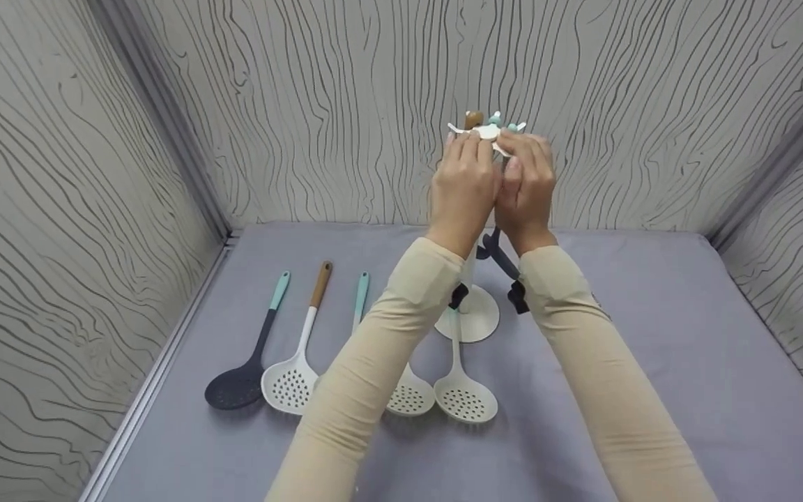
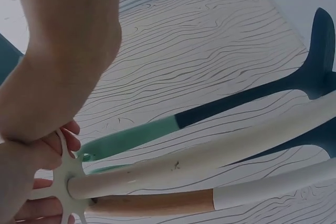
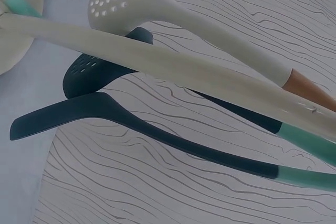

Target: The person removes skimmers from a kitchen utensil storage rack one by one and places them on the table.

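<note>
Both hands of the person are raised in front of the wood-grain wall (image 1: 346,90), close beside each other. They are at the white hook top (image 1: 487,132), which sits at the upper end of a white pole (image 3: 173,66). The left hand (image 1: 464,187) grasps the hook top from the left side with bent fingers, and the right hand (image 1: 528,183) grasps it from the right side. Which finger presses which hook, one cannot tell.

Three utensils hang around the pole: a white skimmer (image 3: 226,40) with a brown handle, a dark slotted utensil (image 3: 84,74) with a teal handle, and a dark turner (image 3: 173,136), also with a teal handle. The round white base (image 1: 484,322) of the pole stands on the grey desk (image 1: 666,362).

On the desk lie more utensils, in a row. At the left is a dark skimmer (image 1: 233,389) with a teal handle, and just beside it a white perforated turner (image 1: 288,385) with a brown handle. Next come a teal handle (image 1: 362,287) and a white perforated head (image 1: 410,396); the left sleeve (image 1: 332,404) hides whether they belong together. The rightmost is a pale skimmer (image 1: 466,402), its handle pointing toward the base.
</note>
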### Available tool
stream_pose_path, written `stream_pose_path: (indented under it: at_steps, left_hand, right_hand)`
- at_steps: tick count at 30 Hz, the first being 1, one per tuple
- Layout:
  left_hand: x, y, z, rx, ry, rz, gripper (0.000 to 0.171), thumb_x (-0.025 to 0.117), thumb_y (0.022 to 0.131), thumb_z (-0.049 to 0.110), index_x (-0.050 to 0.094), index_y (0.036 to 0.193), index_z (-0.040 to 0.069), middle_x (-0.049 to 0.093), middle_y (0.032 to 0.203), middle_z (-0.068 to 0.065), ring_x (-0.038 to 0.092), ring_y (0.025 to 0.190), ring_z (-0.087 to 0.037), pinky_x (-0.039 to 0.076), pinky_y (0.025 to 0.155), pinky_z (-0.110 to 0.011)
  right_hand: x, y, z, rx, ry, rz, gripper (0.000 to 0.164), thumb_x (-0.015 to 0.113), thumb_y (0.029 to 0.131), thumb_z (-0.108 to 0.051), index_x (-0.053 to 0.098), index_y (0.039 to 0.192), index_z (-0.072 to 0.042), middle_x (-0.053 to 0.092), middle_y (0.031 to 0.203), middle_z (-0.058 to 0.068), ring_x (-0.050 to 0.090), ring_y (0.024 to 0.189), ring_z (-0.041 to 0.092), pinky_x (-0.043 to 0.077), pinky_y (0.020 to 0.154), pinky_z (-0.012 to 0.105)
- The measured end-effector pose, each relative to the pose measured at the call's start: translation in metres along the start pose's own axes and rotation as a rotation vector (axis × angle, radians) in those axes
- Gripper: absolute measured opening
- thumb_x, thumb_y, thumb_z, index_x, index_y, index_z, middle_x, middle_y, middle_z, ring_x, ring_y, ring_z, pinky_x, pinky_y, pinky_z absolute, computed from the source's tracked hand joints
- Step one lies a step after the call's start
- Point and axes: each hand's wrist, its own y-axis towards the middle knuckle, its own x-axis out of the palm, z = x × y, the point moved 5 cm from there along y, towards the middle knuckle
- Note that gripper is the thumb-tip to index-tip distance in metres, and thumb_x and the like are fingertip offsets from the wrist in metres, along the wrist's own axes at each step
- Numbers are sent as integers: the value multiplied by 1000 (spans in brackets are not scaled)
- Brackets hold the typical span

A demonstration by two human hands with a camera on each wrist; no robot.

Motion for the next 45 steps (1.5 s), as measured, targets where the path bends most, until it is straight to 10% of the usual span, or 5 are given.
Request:
stream_pose_path:
  at_steps: [15,23,31,45]
  left_hand:
    - [0,7,4,-138,-24,-3,48,54,88,59,64,105,16,70,105,2,66,103,-13,47,110,-28]
    - [0,9,-1,-189,-106,52,35,58,90,50,64,93,15,69,91,4,62,85,-12,57,71,-17]
    - [1,10,-5,-193,-191,-36,28,56,93,39,64,98,13,70,100,1,66,100,-13,47,110,-27]
    - [2,9,-10,-185,-213,-17,22,56,93,29,65,99,9,69,100,-2,67,100,-16,47,111,-31]
  right_hand:
    - [-8,13,1,14,98,-34,48,27,87,-19,68,87,6,72,94,21,60,88,36,52,82,38]
    - [-13,19,1,33,126,-88,53,26,90,-25,70,84,3,73,90,21,59,79,36,45,73,27]
    - [-17,18,-1,34,129,-88,50,27,90,-22,70,85,3,72,89,21,58,77,34,45,71,23]
    - [-20,-3,4,5,188,-96,38,42,89,-9,66,117,-1,70,108,18,60,92,28,48,81,25]
